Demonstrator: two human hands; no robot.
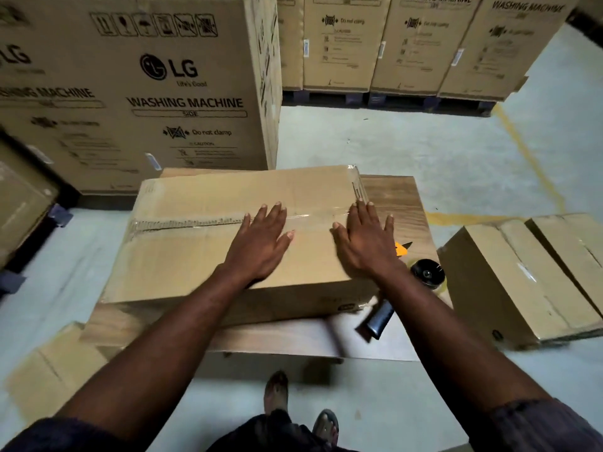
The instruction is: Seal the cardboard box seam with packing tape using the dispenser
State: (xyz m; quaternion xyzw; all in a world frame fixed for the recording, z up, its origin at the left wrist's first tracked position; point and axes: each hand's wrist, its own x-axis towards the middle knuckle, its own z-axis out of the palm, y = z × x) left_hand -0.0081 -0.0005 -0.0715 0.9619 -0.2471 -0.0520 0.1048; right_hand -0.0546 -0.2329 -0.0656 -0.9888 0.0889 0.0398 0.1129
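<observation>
A closed cardboard box (195, 256) lies on a low wooden table (398, 197). Clear packing tape (313, 214) runs along its middle seam from the right edge toward the centre; the seam's left stretch (169, 223) looks rough and corrugated. My left hand (261, 243) lies flat on the box top, its straight fingers reaching the seam. My right hand (365, 239) presses flat near the box's right edge, fingers spread over the tape. The tape dispenser (424, 272), black with a yellow part and a dark handle, lies on the table right of the box, partly hidden by my right forearm.
Tall washing machine cartons (137, 93) stand behind the table, with more on pallets (424, 44) at the back. A smaller carton (522, 282) lies on the floor to the right, another (49, 363) at lower left. My sandalled feet (293, 406) stand at the table's near edge.
</observation>
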